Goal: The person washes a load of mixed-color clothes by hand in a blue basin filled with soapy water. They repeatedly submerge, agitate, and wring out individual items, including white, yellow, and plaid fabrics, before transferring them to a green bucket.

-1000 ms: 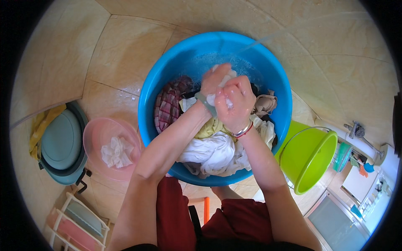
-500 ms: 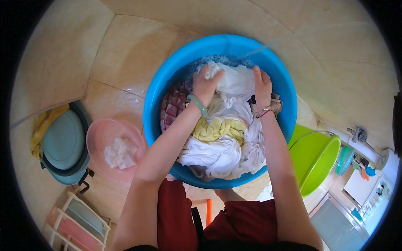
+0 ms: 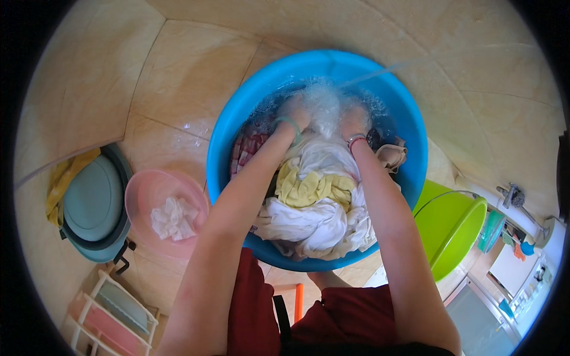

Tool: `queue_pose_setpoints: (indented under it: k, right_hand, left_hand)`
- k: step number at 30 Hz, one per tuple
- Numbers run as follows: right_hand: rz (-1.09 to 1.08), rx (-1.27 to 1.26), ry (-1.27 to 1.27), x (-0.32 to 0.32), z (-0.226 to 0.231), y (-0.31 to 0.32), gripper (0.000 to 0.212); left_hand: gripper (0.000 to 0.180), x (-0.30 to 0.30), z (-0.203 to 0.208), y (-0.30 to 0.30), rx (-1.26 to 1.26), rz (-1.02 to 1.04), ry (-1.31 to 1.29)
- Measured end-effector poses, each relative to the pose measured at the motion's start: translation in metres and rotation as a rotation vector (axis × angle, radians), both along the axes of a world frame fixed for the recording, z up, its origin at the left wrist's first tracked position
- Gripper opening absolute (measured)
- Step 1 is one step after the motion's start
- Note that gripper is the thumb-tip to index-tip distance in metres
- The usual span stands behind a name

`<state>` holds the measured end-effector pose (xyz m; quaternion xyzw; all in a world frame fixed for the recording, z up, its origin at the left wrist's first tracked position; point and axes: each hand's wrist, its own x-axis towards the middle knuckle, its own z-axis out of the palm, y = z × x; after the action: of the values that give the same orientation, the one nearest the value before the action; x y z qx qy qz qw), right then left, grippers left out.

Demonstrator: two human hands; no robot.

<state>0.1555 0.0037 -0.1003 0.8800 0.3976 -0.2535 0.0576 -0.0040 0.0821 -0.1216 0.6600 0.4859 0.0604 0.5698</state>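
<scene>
A large blue tub (image 3: 217,139) holds water and laundry. My left hand (image 3: 295,111), with a pale green bangle at the wrist, is down in foamy water at the tub's far side. Level with it, to its right, my right hand (image 3: 355,120) is in the water too. Splashing water (image 3: 323,98) covers the fingers of both. A white wet cloth (image 3: 325,120) lies between the hands, partly under water. Nearer me are a yellow cloth (image 3: 314,188) and a bunched white cloth (image 3: 297,222). A red checked cloth (image 3: 246,148) rests at the left, a beige one (image 3: 392,156) at the right.
A clear stream of water (image 3: 380,72) enters over the tub's far right rim. Left stand a pink basin (image 3: 139,199) with a crumpled white cloth (image 3: 174,218) and a stack of grey-green basins (image 3: 92,190). A lime green bucket (image 3: 457,231) tilts at the right, near a rack (image 3: 116,285) at lower left.
Both hands have pushed the white cloth down into the water, and it now splashes and foams around them. Earlier the cloth bulged above the surface between my hands.
</scene>
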Motion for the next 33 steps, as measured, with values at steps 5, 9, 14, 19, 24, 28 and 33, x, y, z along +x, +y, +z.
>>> queue_pose_setpoints:
  k: [5, 9, 14, 19, 24, 28, 33]
  right_hand:
    - [0.124, 0.916, 0.059, -0.029, 0.088, -0.025, 0.022]
    - [0.557, 1.019, 0.106, -0.071, 0.144, -0.051, 0.024]
    - [0.688, 1.091, 0.008, -0.112, 0.174, -0.056, 0.018]
    - [0.6, 1.24, -0.086, -0.119, 0.181, -0.042, 0.021]
    - [0.536, 1.321, -0.129, -0.105, 0.177, -0.035, 0.026]
    - [0.476, 1.309, -0.001, -0.087, 0.172, -0.034, 0.021]
    - [0.211, 1.302, 0.215, -0.07, 0.148, -0.03, 0.016]
  left_hand:
    - [0.061, -0.001, 0.044, -0.018, -0.925, 0.511, -0.806]
    - [0.04, 0.011, 0.068, -0.023, -0.902, 0.528, -1.11]
    - [0.036, 0.009, 0.127, -0.038, -1.223, 0.339, -1.238]
    - [0.031, 0.018, 0.124, -0.041, -1.516, 0.276, -1.199]
    - [0.026, 0.019, 0.138, -0.045, -1.363, 0.241, -1.284]
    - [0.017, 0.026, 0.133, -0.057, -0.609, 0.493, -1.113]
    - [0.014, 0.029, 0.127, -0.056, -0.439, 0.623, -0.703]
